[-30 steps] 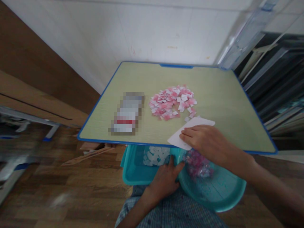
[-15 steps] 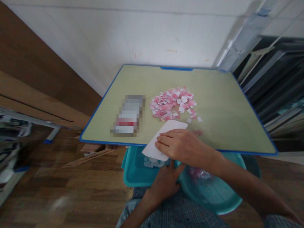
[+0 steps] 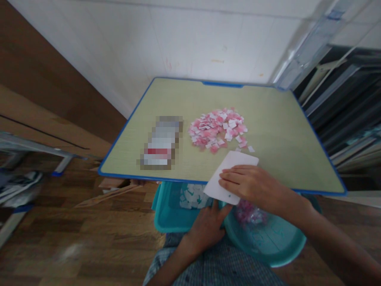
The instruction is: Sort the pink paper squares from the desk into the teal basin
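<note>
My right hand (image 3: 244, 182) holds a white card (image 3: 224, 174) over the front edge of the folding table (image 3: 285, 131), fingers laid across its upper face; the thumb is hidden. Low in front of me, my left hand (image 3: 208, 224) grips where the rims of two teal basins meet. White paper squares (image 3: 193, 196) lie in the left, rectangular basin (image 3: 171, 226). In the round basin (image 3: 276, 246) on the right is a clear bag with pink bits (image 3: 251, 214). Beyond the card, a pile of small pink and white pieces (image 3: 216, 127) covers the table's middle.
A blurred-out phone-shaped object (image 3: 162, 143) lies on the table's left. A clear plastic bottle (image 3: 309, 49) leans at the back right corner by the wall. Dark stacked panels (image 3: 351, 95) stand to the right, a wooden cabinet (image 3: 53, 91) to the left.
My right hand has moved right with the white card, uncovering more of the white squares in the left basin. My left hand has stayed at the basin rims.
</note>
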Available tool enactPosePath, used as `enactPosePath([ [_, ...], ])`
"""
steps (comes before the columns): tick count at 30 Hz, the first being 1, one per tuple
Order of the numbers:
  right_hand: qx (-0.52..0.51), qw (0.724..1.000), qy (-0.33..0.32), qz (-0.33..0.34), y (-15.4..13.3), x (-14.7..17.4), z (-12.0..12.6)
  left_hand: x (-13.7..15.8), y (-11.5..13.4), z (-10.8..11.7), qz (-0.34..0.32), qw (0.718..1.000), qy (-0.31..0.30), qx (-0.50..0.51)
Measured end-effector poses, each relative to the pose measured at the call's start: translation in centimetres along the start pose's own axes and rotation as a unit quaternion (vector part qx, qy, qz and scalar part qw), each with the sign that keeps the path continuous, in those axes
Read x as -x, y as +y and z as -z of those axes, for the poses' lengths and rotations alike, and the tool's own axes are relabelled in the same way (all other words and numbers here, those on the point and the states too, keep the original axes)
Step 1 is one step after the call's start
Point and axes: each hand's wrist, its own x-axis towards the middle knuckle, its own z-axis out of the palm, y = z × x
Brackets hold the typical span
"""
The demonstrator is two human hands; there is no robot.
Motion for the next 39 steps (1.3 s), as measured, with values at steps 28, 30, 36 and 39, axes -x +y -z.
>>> enactPosePath([
  [28,-0.008,0.981,-0.024,-0.191,4.6,3.5,1.9,0.2,0.1,0.4,0.032,0.999,-0.033,-0.005],
  [30,-0.024,0.982,-0.035,-0.183,4.0,2.9,2.0,0.1,0.1,0.4,0.031,0.999,-0.035,-0.009],
  [36,-0.071,0.985,-0.073,-0.141,3.5,1.7,1.6,0.1,0.1,0.4,0.033,0.999,-0.028,-0.013],
  [39,-0.072,0.988,-0.055,-0.125,3.5,2.3,1.6,0.2,0.1,0.5,0.032,0.999,-0.027,-0.012],
])
